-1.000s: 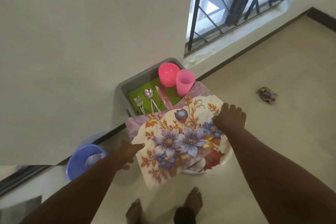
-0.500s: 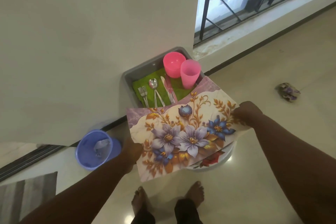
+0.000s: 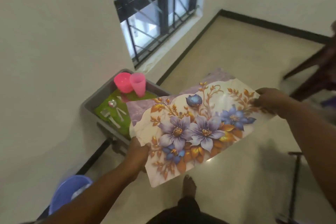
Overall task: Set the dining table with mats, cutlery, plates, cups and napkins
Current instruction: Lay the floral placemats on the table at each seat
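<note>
A floral table mat [image 3: 196, 125], white with purple flowers and gold leaves, hangs in the air above the floor. My left hand [image 3: 139, 148] grips its near-left edge and my right hand [image 3: 269, 99] pinches its far-right edge. A second purple mat edge [image 3: 138, 112] shows under it. Behind it a grey tub [image 3: 94, 102] on the floor holds a green napkin [image 3: 104, 112], a spoon [image 3: 112, 103], a fork [image 3: 107, 115], a pink bowl [image 3: 122, 82] and a pink cup [image 3: 138, 83].
A blue bucket [image 3: 67, 192] stands at the lower left by the wall. A barred window [image 3: 156, 14] is ahead. Dark wooden furniture legs [image 3: 312, 76] are at the right, and a thin black stand [image 3: 294, 183] rises at the lower right. My bare foot [image 3: 190, 187] is below the mat.
Both hands have lifted the mat off the stack and carried it rightward and up. The view has swung right, so the plates beneath are hidden or out of view.
</note>
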